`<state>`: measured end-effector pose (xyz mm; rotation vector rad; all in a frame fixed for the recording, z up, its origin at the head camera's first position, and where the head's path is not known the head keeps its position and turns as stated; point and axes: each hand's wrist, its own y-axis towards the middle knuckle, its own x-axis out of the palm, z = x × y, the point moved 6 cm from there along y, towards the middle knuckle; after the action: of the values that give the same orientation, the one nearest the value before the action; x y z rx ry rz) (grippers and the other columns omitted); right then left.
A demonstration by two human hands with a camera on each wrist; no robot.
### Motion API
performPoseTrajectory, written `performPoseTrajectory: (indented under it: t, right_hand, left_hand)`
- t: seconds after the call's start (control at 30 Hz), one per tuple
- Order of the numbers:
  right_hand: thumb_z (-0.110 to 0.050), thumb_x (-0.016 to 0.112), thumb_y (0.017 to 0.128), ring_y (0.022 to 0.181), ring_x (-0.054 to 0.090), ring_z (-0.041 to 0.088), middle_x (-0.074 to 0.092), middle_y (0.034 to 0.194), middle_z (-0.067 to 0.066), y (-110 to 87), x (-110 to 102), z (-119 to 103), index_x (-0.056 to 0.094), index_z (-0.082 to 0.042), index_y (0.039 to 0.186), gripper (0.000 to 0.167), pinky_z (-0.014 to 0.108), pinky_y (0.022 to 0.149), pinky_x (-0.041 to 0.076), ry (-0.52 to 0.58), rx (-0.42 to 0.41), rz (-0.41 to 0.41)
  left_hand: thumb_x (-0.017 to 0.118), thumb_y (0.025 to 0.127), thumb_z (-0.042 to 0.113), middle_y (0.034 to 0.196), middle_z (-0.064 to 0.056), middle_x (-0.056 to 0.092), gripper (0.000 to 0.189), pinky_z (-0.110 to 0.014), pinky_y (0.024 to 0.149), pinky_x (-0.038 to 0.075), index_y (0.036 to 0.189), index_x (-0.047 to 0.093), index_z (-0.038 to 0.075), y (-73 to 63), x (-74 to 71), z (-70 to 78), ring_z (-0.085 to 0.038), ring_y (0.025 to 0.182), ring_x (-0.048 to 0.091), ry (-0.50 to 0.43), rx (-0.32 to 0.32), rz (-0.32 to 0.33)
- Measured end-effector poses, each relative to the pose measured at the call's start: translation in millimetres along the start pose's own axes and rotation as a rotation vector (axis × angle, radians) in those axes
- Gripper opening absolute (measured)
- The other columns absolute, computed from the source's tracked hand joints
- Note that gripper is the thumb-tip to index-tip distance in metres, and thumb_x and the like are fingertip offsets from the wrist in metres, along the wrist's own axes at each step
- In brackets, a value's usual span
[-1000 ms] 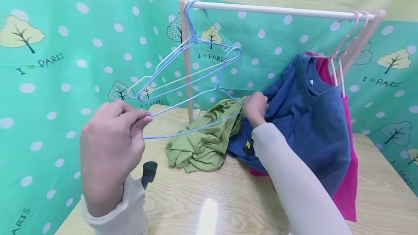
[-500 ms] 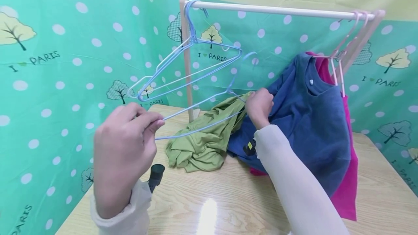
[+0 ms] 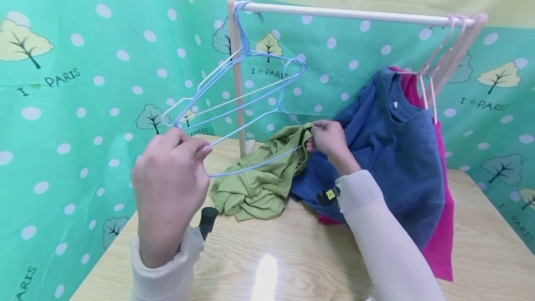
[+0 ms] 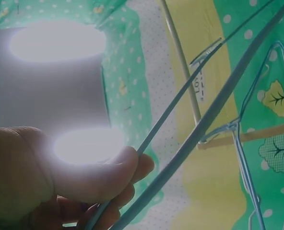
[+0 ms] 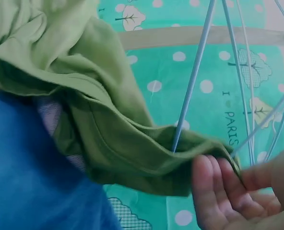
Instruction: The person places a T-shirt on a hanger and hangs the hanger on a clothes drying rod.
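Observation:
My left hand pinches one end of a thin blue clothes hanger between thumb and fingers; the left wrist view shows its wires running past the thumb. The hanger's other end reaches into the opening of a crumpled green shirt, where the cloth hides its tip. My right hand pinches the edge of that opening. In the right wrist view, the hanger wire passes behind the stitched green edge, close to the fingers. Most of the shirt lies bunched on the table.
A clothes rack with a white rod stands behind. Empty blue and white hangers hang at its left post. A blue top and a magenta garment hang at right on pink hangers. The wooden table lies below.
My left hand has moved to the right. The hanger shifted right, then back left a little. My right hand has turned, and the shirt's dark opening now shows around the hanger's end.

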<state>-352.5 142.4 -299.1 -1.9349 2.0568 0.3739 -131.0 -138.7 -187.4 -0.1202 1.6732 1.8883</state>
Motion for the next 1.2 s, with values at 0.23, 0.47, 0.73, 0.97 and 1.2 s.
performPoseTrajectory:
  t: [0.23, 0.47, 0.73, 0.97, 1.2]
  right_hand:
    - [-0.012, 0.036, 0.107, 0.070, 0.067, 0.029, 0.068, 0.089, 0.020, -1.5, 3.5, 11.0, 0.054, -0.006, 0.147, 0.044, 0.047, 0.071, 0.060, -0.145, -0.215, -0.095]
    - [-0.005, 0.059, 0.103, 0.104, 0.066, 0.035, 0.067, 0.124, 0.018, -8.1, 6.7, 10.1, 0.063, -0.003, 0.135, 0.032, 0.049, 0.085, 0.054, -0.454, -0.599, 0.019]
    - [0.004, 0.066, 0.096, 0.104, 0.067, 0.036, 0.071, 0.119, 0.018, -17.8, 11.6, 5.8, 0.071, -0.003, 0.125, 0.030, 0.049, 0.087, 0.054, -0.463, -0.881, 0.210]
    - [0.006, 0.068, 0.094, 0.102, 0.066, 0.038, 0.071, 0.107, 0.019, -23.7, 9.1, 7.8, 0.070, 0.002, 0.109, 0.016, 0.050, 0.089, 0.054, -0.466, -0.933, 0.378]
    - [0.009, 0.066, 0.093, 0.106, 0.067, 0.038, 0.071, 0.112, 0.021, -26.2, 7.0, 13.9, 0.071, 0.003, 0.116, 0.024, 0.051, 0.091, 0.055, -0.454, -0.925, 0.379]
  left_hand:
    - [0.076, 0.086, 0.001, 0.080, -0.011, 0.067, 0.005, -0.051, 0.048, 0.045, 0.084, 0.081, 0.003, -0.8, -3.5, -6.1, -0.034, 0.065, 0.055, 0.012, -0.033, 0.022]
    - [0.077, 0.087, 0.003, 0.076, -0.011, 0.065, 0.005, -0.049, 0.043, 0.038, 0.082, 0.080, 0.003, -0.8, -9.5, -11.5, -0.033, 0.059, 0.049, -0.002, 0.002, 0.069]
    - [0.075, 0.091, 0.008, 0.079, -0.012, 0.065, 0.010, -0.045, 0.049, 0.043, 0.088, 0.081, 0.000, 0.8, -9.1, -11.6, -0.034, 0.061, 0.051, 0.035, 0.040, 0.036]
    - [0.077, 0.090, 0.009, 0.078, -0.011, 0.064, 0.009, -0.045, 0.049, 0.042, 0.088, 0.081, 0.001, 2.1, -7.9, -11.2, -0.032, 0.060, 0.048, 0.028, 0.043, 0.039]
    - [0.075, 0.092, 0.009, 0.078, -0.011, 0.066, 0.011, -0.044, 0.050, 0.042, 0.086, 0.081, 0.002, 3.6, -5.6, -10.6, -0.031, 0.061, 0.049, 0.001, 0.060, 0.027]
